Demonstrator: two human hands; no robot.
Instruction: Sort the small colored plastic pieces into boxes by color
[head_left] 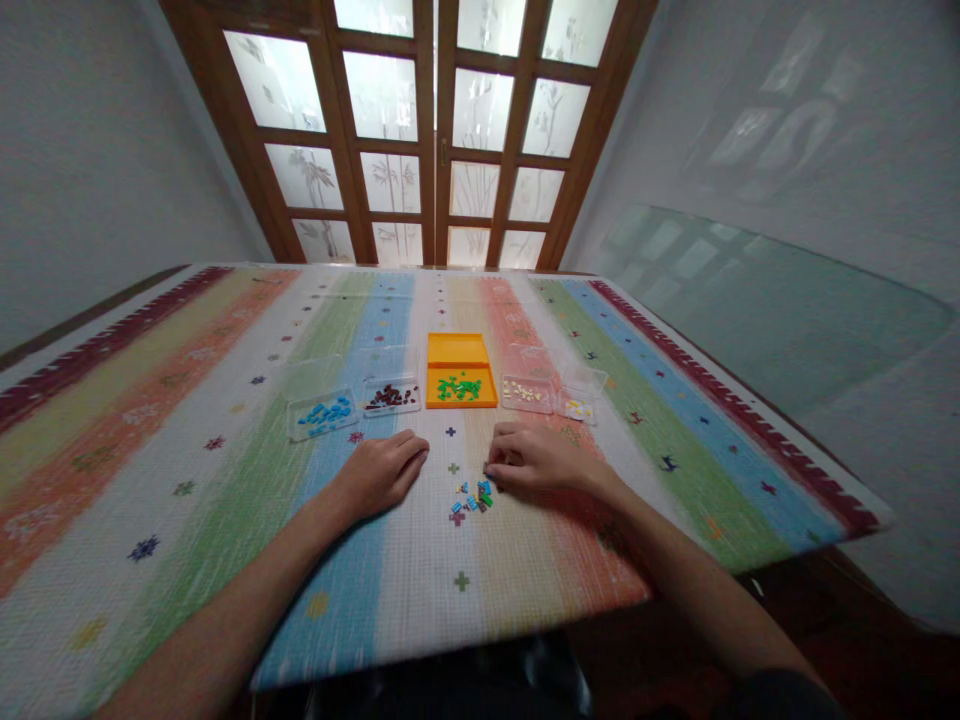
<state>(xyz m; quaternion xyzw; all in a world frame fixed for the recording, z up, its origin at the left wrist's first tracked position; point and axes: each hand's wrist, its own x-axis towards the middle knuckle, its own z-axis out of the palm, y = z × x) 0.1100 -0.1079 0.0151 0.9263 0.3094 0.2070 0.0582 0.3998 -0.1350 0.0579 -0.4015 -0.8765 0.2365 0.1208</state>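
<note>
A small heap of tiny mixed-colour bricks lies on the striped tablecloth in front of me. My right hand rests just to the right of the heap, fingers curled and pinched together at its edge; what they hold is too small to see. My left hand lies palm down to the left of the heap, fingers loosely together, holding nothing. Beyond the hands stands a row of small boxes: blue pieces, dark red pieces, an orange box with green pieces, pale pieces, and yellow pieces.
The table's front edge runs close to my body, and its right edge slopes away towards a grey wall. A wooden door with frosted glass panes stands behind the table.
</note>
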